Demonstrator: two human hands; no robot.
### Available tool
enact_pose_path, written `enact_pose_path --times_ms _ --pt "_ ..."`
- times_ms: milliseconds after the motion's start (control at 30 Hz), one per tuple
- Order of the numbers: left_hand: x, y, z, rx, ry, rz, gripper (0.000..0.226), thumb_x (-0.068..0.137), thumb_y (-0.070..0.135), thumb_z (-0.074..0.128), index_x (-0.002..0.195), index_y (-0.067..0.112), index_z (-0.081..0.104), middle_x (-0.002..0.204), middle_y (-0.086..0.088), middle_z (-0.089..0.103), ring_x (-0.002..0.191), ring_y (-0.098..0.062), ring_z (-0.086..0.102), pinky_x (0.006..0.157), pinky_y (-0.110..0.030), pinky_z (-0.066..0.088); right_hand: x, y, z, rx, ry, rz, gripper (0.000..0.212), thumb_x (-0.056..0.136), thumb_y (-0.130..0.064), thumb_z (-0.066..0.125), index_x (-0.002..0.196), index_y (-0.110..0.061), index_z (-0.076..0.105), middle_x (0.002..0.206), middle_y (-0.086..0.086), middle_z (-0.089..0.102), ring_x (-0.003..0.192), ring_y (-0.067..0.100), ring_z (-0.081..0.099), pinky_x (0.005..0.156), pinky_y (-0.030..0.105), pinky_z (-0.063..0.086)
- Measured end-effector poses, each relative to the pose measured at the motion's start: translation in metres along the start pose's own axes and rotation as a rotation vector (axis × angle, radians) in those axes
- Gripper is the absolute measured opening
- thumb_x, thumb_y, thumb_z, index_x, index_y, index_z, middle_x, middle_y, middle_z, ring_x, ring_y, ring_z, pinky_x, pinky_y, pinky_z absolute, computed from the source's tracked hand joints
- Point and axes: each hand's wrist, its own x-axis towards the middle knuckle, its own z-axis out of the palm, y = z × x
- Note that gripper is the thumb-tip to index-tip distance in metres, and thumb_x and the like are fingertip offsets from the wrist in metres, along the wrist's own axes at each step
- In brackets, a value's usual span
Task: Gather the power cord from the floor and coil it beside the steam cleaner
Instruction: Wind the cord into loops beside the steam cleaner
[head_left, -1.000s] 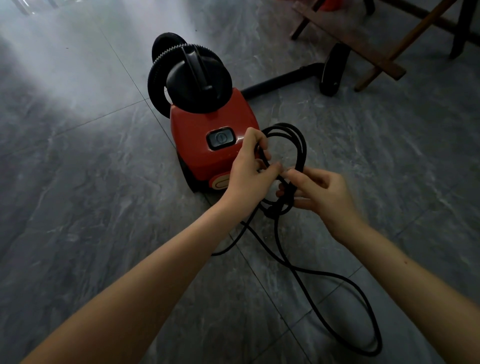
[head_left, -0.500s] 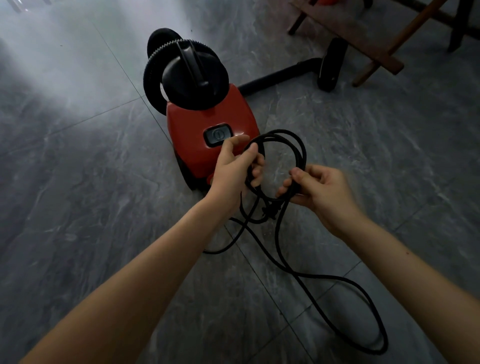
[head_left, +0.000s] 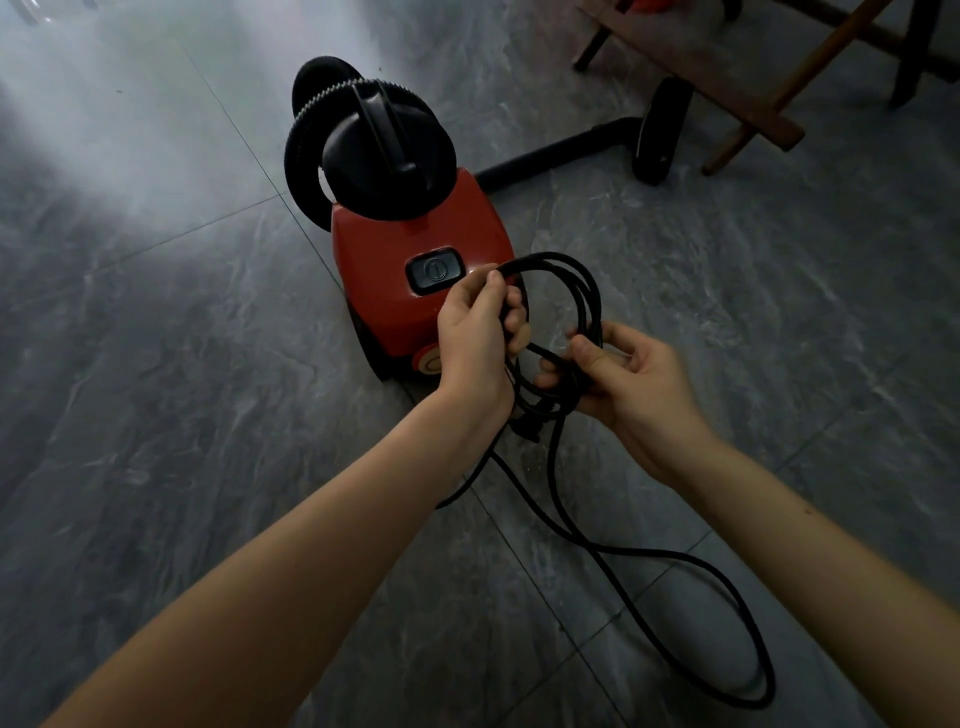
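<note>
The cord (head_left: 582, 291) is held as a few loops just in front of the cleaner (head_left: 415, 280), the left hand (head_left: 475, 338) closed round the top of the coil and the right hand (head_left: 623, 379) pinched on its lower side; the slack is best fed up in even loops and kept untwisted. The rest trails below the right hand across the grey tiled floor (head_left: 182, 364), with wooden furniture legs (head_left: 769, 93) well beyond

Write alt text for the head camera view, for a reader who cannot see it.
Two bare hands hold a partly wound black power cord in loops beside a red steam cleaner: the left hand grips the top of the coil, the right hand pinches its lower side. A long slack loop of cord trails across the grey tiled floor toward the viewer.
</note>
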Motion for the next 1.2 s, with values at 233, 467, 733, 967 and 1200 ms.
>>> enact_pose_path --times_ms 233,467,733,967,1200 --pt "-0.001 0.003 0.001 0.122 0.045 0.087 0.016 0.103 0.01 0.044 0.118 0.009 0.049 0.066 0.001 0.05 0.044 -0.003 0.042 0.04 -0.017 0.034 0.0 0.002 0.006 -0.061 -0.004 -0.04 0.024 0.089 -0.008 0.066 0.111 -0.017 0.063 0.078 0.0 0.075 0.074 0.016 0.072 0.071 0.03 0.058" --pt "-0.002 0.001 -0.002 0.061 -0.024 0.031 0.016 0.103 0.01 0.043 0.117 0.004 0.048 0.066 0.0 0.054 0.047 -0.006 0.045 0.041 -0.019 0.036 0.0 0.003 0.009 -0.231 0.062 -0.17 0.024 0.092 -0.004 0.063 0.11 -0.019 0.062 0.073 -0.001 0.071 0.07 0.014 0.071 0.071 0.028 0.059" --pt "-0.01 0.003 -0.024 -0.11 -0.497 -0.286 0.037 0.104 0.03 0.036 0.116 0.003 0.058 0.103 -0.009 0.069 0.1 -0.023 0.067 0.091 -0.041 0.053 0.003 0.0 -0.004 -0.013 0.161 -0.145 0.028 0.091 -0.002 0.064 0.118 -0.008 0.061 0.074 0.002 0.073 0.069 0.014 0.069 0.074 0.032 0.058" --pt "-0.006 -0.001 -0.02 -0.1 -0.391 -0.282 0.043 0.104 0.039 0.029 0.078 0.012 0.05 0.063 0.001 0.051 0.062 -0.014 0.059 0.062 -0.038 0.055 0.001 0.002 0.004 -0.035 0.083 -0.069 0.025 0.092 -0.002 0.063 0.113 -0.013 0.06 0.088 0.008 0.077 0.074 0.017 0.073 0.075 0.033 0.059" --pt "-0.004 -0.006 -0.02 0.007 -0.352 -0.146 0.036 0.106 0.033 0.031 0.079 0.014 0.045 0.05 0.009 0.034 0.044 -0.005 0.039 0.056 -0.026 0.047 -0.002 -0.003 0.006 -0.098 0.051 -0.098 0.024 0.091 -0.002 0.064 0.112 -0.012 0.058 0.087 0.01 0.078 0.084 0.024 0.076 0.074 0.031 0.06"
